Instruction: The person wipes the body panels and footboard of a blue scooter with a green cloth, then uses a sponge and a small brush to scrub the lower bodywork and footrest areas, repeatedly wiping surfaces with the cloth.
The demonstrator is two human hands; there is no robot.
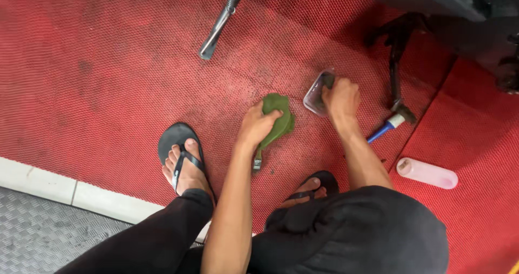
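Observation:
I am crouched over a red ribbed mat (108, 79). My left hand (256, 126) grips a green cloth (279, 124) that is wrapped round a small brush, whose metal end (257, 162) sticks out below. My right hand (340, 98) reaches into a small clear plastic container (315, 94) tilted on the mat, fingers inside it. The two hands are about a hand's width apart.
A metal kickstand (219, 25) comes down at the top centre. A black stand (397, 63) and dark bodywork fill the upper right. A blue-handled tool (385, 128) and a pink bottle (427, 173) lie right. My feet in black flip-flops (181, 155) flank the hands.

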